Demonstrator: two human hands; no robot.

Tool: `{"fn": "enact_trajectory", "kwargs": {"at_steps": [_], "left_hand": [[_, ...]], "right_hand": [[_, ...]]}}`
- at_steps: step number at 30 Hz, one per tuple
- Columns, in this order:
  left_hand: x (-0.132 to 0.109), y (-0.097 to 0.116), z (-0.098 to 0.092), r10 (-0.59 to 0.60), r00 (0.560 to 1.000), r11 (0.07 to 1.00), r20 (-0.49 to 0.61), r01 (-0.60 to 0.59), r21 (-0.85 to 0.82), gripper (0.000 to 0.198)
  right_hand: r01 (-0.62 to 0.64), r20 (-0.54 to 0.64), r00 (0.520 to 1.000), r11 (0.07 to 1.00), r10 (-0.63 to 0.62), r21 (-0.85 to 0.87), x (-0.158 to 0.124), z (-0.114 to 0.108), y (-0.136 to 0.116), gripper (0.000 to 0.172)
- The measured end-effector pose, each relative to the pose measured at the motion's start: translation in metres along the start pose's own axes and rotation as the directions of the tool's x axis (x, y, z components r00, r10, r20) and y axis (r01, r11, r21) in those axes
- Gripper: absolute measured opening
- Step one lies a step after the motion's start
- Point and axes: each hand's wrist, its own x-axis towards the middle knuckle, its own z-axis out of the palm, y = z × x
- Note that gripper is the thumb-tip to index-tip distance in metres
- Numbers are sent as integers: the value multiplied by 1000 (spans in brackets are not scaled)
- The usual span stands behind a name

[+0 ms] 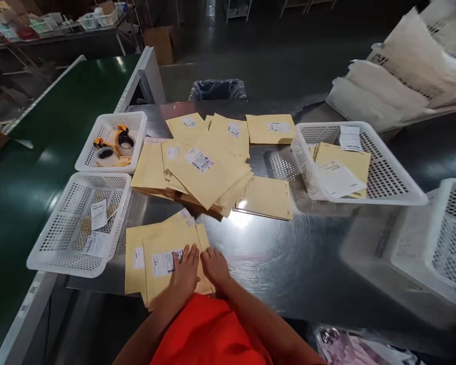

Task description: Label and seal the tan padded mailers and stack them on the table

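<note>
My left hand (187,266) lies flat with fingers stretched out on a yellow kraft envelope (161,289), partly over its printed shipping label (163,263). Close beside it, my right hand (215,264) has its fingers curled at the right edge of the envelopes; its fingertips are partly hidden. More kraft envelopes (133,276) stick out under the top one at the left and right. Ahead of my hands rests a loose pile of labelled envelopes (213,175) on the metal table (273,263).
At left, one white basket (116,215) holds small labelled packets, and another (84,157) holds tape dispensers (124,141). A green conveyor (61,126) runs alongside. On the right, a white basket (395,190) contains envelopes and papers. A lined bin (217,90) stands beyond the table.
</note>
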Motion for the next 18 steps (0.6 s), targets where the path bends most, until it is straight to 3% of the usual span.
{"fn": "enact_trajectory", "kwargs": {"at_steps": [4, 6, 8, 10, 12, 14, 16, 18], "left_hand": [[0, 1, -4, 11, 999, 1000, 44, -11, -7, 90], [0, 2, -5, 14, 999, 1000, 33, -14, -7, 90], [1, 2, -3, 3, 999, 1000, 35, -2, -17, 91], [2, 2, 1, -1, 999, 999, 34, 3, -41, 92], [2, 1, 5, 22, 1000, 997, 8, -21, -79, 91], [3, 0, 5, 69, 997, 991, -23, -71, -116, 89], [2, -3, 2, 106, 994, 979, -32, -110, -169, 89], [0, -8, -4, 89, 994, 957, -68, -104, -272, 90]], "right_hand": [[-88, -112, 990, 995, 81, -53, 92, -24, 5, 30], [-124, -146, 983, 990, 114, -65, 108, -30, 5, 33], [-107, -155, 983, 992, 96, -68, 82, -24, 6, 29], [-3, -152, 988, 998, -6, -56, 24, -4, 11, 22], [192, -237, 953, 981, -189, -13, -40, 25, 27, 18], [263, -349, 908, 963, -229, 53, -79, 55, 51, 9], [233, -411, 898, 962, -156, 145, -83, 76, 71, 19], [114, -380, 925, 947, 9, 300, -68, 83, 77, 21]]}}
